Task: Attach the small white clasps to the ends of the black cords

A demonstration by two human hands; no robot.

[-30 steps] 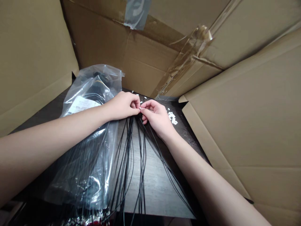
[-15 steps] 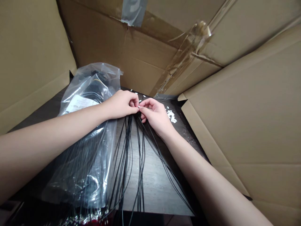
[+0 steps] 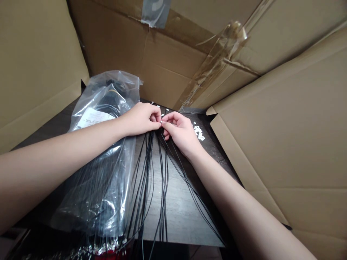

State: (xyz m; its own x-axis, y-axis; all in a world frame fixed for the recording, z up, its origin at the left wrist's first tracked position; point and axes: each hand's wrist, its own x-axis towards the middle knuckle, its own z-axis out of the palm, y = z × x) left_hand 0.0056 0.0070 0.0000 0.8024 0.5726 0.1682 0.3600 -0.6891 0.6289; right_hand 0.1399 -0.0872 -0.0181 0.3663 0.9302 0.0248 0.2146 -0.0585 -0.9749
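Note:
My left hand [image 3: 139, 118] and my right hand [image 3: 180, 134] meet at the fingertips, both pinching a tiny white piece [image 3: 162, 122] above a bundle of thin black wires [image 3: 150, 187]. The wires run from under my hands and fan down across the table toward the near edge. The tiny piece is partly hidden by my fingers, so its exact shape is unclear. A clear plastic bag [image 3: 100, 169] with dark coiled contents lies under my left forearm, and a white paper label [image 3: 93, 118] shows inside it.
Several loose white bits [image 3: 199, 133] lie on the dark wood-grain table [image 3: 179, 216] right of my right hand. Cardboard box walls and flaps [image 3: 271, 144] with torn tape surround the table. Small metal terminals [image 3: 105, 247] show at the bottom edge.
My hands keep nearly the same pinch. The whole view has shifted slightly as my head moved, and the wires hang much as before.

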